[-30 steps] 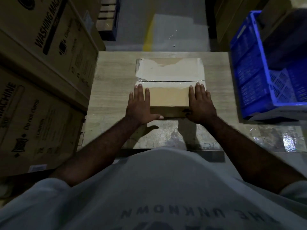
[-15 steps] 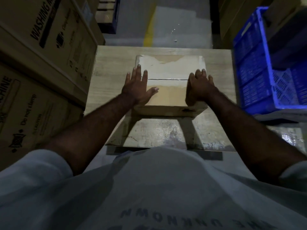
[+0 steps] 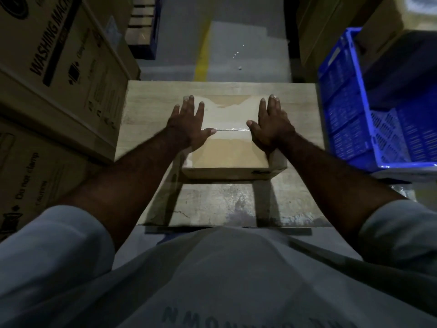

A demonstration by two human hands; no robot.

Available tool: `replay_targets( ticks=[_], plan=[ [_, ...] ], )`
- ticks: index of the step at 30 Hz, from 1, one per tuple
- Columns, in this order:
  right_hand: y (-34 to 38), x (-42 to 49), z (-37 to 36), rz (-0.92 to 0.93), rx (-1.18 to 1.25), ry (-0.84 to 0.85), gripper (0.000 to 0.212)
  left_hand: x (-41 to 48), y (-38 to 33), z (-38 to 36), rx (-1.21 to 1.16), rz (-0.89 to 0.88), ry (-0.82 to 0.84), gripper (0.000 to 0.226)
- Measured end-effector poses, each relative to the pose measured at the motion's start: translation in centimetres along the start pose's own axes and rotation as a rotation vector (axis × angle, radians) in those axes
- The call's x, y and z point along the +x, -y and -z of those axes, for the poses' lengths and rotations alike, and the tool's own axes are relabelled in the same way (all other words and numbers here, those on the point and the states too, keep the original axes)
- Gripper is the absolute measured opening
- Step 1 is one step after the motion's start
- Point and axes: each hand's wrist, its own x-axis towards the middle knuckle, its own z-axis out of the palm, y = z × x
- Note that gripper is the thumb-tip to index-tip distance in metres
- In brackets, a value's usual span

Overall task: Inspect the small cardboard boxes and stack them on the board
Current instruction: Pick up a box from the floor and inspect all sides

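Head view: left hand (image 3: 189, 126) and right hand (image 3: 272, 129), fingers straight, press flat on the cardboard box (image 3: 224, 153), likely seating it on the board (image 3: 151, 102).

A pale wood-grain board (image 3: 151, 102) is seen, worn and stained along its near edge. One taped cardboard box (image 3: 224, 152) is laid flat on it, near the middle, set back from that near edge.

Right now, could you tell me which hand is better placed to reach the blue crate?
Probably the right hand: it rests flat on the box nearest the blue crate; the left hand is farther.
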Motion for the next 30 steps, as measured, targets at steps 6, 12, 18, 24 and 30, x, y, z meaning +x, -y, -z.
replay_targets(
  ticks=[6,12,18,24,30],
  plan=[
    [-0.1,-0.3,-0.6,-0.003,0.024,-0.061,0.088,0.2,0.2,0.5,-0.06,0.007,0.052,0.108],
    [-0.2,0.0,-0.5,-0.014,0.079,-0.086,0.09,0.3,0.2,0.0,-0.143,0.036,0.045,0.109],
    [-0.3,0.5,-0.1,-0.02,0.157,-0.097,0.079,0.5,0.3,0.8,-0.183,0.042,0.067,0.112],
    [-1.2,1.5,-0.3,-0.056,0.262,-0.066,0.076,-0.1,-0.1,-0.1,-0.389,0.105,0.106,0.112],
    [-1.6,2.2,-1.1,-0.243,0.553,-0.14,0.084,-1.1,-0.9,0.2,-0.641,0.307,0.059,0.121]
  ],
)
